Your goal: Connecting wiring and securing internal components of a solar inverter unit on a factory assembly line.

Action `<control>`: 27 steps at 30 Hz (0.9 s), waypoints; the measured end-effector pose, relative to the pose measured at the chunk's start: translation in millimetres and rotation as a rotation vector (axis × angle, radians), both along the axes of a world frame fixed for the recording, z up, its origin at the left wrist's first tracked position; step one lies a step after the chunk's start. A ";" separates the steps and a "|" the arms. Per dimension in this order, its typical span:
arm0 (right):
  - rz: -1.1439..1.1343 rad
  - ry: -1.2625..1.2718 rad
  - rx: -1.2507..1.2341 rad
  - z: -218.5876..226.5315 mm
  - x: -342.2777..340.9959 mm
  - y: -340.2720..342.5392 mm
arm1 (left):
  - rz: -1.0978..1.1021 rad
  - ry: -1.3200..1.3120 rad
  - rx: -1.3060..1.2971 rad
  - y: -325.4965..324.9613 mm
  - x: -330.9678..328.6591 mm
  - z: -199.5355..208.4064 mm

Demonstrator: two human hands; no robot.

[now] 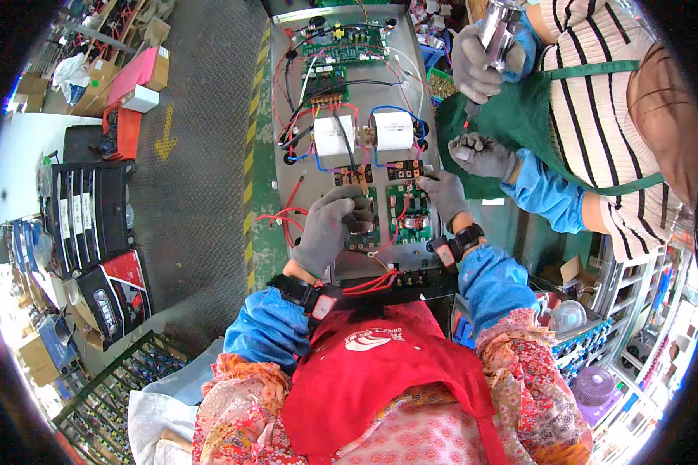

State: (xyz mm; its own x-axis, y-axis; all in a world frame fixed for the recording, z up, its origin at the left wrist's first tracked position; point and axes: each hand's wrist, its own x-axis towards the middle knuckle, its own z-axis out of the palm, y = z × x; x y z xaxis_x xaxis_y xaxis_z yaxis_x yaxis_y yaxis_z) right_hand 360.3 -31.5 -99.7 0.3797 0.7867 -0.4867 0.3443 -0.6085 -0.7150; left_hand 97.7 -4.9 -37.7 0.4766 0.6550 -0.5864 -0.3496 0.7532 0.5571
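In front of me is an open grey metal chassis (352, 264) fitted with circuit boards and wires. My left hand (325, 231), in a grey glove, bends its fingers over the left lower board, and whatever they grip is hidden. At the right edge, my gloved right hand (445, 197) has thumb and fingers drawn together by the right black terminal block (405, 170); what is between them is too small to tell. Below that block lies a green circuit board (409, 211) with a coil. The left terminal block (352, 175) sits above my left fingers. Two white cylindrical capacitors (334, 136) stand farther up.
At the right, a co-worker in a green apron (500, 147) holds a silver power screwdriver (499, 32); their other gloved hand (483, 155) is near the chassis. Loose red wires (287, 218) stick out left. A green bin of small parts (442, 85) stands beyond.
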 end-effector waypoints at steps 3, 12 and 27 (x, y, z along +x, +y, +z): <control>-0.044 0.084 0.055 -14.2 5.6 -1.0 | -0.031 0.007 -0.008 -0.9 4.0 3.8; -0.079 0.050 0.004 -15.4 2.7 0.5 | -0.117 0.117 -0.014 -10.6 10.6 9.0; -0.086 -0.043 0.011 -49.9 10.4 -2.1 | -0.029 0.037 -0.099 -20.6 13.9 -6.1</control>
